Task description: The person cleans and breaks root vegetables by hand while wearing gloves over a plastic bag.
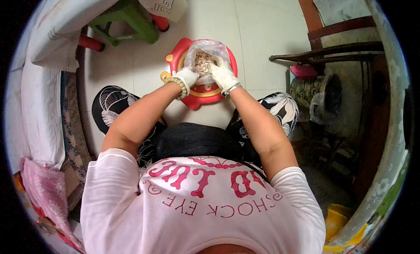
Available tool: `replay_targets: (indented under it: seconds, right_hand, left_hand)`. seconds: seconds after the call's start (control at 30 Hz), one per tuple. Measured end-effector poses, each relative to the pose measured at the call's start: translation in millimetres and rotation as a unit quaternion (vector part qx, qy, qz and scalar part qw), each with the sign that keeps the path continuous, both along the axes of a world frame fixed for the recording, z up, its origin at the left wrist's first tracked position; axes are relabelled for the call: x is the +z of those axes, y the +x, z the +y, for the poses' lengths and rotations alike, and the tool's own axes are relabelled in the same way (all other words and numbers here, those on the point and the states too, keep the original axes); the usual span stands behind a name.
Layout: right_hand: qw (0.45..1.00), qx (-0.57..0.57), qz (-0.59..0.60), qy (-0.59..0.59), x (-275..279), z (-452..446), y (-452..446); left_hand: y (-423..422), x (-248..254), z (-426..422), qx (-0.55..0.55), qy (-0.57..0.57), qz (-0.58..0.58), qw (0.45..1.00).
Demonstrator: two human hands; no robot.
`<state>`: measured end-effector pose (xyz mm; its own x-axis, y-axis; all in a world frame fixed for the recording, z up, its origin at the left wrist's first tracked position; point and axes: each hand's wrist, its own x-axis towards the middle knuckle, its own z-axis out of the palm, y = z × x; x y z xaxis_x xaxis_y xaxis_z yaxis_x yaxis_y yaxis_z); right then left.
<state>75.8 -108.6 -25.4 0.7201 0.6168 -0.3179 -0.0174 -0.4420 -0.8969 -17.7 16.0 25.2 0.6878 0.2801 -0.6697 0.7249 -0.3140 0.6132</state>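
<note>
A clear plastic bag (190, 58) stands with its mouth open on a low red and yellow stool (232, 66). Inside it lies a heap of small light-brown pieces (202, 60), too small to name surely. My left hand (189, 76), in a white glove, is closed on the bag's near left side. Gloved the same way, my right hand (223, 75) grips the near right side, its thumb lying over the pieces. The undersides of both hands are hidden. A beaded bracelet and a metal bangle circle my wrists.
A green stool (133, 20) with red-footed legs beside it stands at the upper left, near a cloth-draped table (52, 44). Wooden furniture (337, 52) lines the right side. My knees flank the red stool on the tiled floor (267, 35).
</note>
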Motion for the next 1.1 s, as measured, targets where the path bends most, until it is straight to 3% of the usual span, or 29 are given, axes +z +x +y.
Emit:
replay_targets:
  seconds: [0.03, 0.07, 0.13, 0.17, 0.2, 0.27, 0.3, 0.33, 0.4, 0.43, 0.6, 0.63, 0.67, 0.73, 0.8, 0.87, 0.97, 1.0, 1.07, 1.1]
  right_hand:
    - [1.0, -0.003, 0.004, 0.0, 15, -1, 1]
    - [0.999, 0.001, 0.049, -0.003, 31, -2, 0]
    - [0.995, 0.002, 0.098, -0.005, 40, -4, 2]
    - [0.996, -0.006, 0.09, -0.015, 40, -4, 3]
    - [0.996, -0.009, 0.086, -0.019, 33, -4, 4]
    - [0.996, -0.018, 0.087, -0.004, -1, -2, 9]
    - [0.996, -0.022, 0.089, 0.013, -17, -1, 11]
    - [0.996, -0.022, 0.087, 0.014, -14, 0, 11]
    - [0.98, -0.063, 0.132, 0.132, -6, 1, 16]
    - [0.981, -0.065, 0.132, 0.127, 8, -1, 20]
    - [0.96, -0.124, 0.228, 0.102, 42, -11, 16]
    - [0.978, -0.09, 0.145, 0.122, 28, -9, 16]
    - [0.978, -0.088, 0.142, 0.122, 15, -13, 18]
    - [0.947, -0.128, 0.238, 0.176, 35, -10, 10]
    - [0.945, -0.119, 0.258, 0.16, 44, -8, 10]
    - [0.949, -0.1, 0.253, 0.162, 41, -7, 10]
    - [0.945, -0.091, 0.261, 0.173, 37, -6, 6]
    - [0.945, -0.091, 0.261, 0.174, 36, -8, 5]
    - [0.942, -0.092, 0.275, 0.168, 35, -8, 4]
    - [0.942, -0.088, 0.276, 0.171, 36, -8, 4]
  left_hand:
    - [-3, -80, 16, -0.074, 0.096, -0.033, 0.992]
    - [-6, -77, 17, -0.077, 0.096, -0.03, 0.992]
    - [-12, -58, 14, -0.224, 0.076, 0.099, 0.967]
    - [-10, -74, 12, -0.108, 0.041, 0.205, 0.972]
    - [-13, -83, 8, -0.11, 0.041, 0.209, 0.971]
    - [-22, -101, 2, -0.249, 0.147, 0.074, 0.954]
    - [-22, -133, -2, -0.33, 0.201, 0.097, 0.917]
    - [-21, -149, -6, -0.341, 0.188, 0.096, 0.916]
    - [-11, -178, -11, -0.466, 0.279, 0.079, 0.836]
    - [-4, -173, -16, -0.504, 0.307, 0.07, 0.804]
    - [4, -176, -22, -0.382, 0.351, 0.046, 0.854]
    - [3, -176, -19, -0.412, 0.353, 0.046, 0.839]
    - [3, -175, -19, -0.409, 0.354, 0.044, 0.84]
    - [3, -164, -18, -0.427, 0.347, 0.057, 0.833]
    - [4, -187, -15, -0.455, 0.344, 0.092, 0.816]
    - [1, -225, -13, -0.284, 0.336, -0.036, 0.897]
    - [3, -154, -13, -0.359, 0.279, 0.061, 0.889]
    - [1, -179, -12, -0.359, 0.279, 0.061, 0.889]
    - [-5, -245, -4, -0.279, 0.243, -0.067, 0.927]
    - [-9, -230, -4, -0.303, 0.241, -0.076, 0.919]
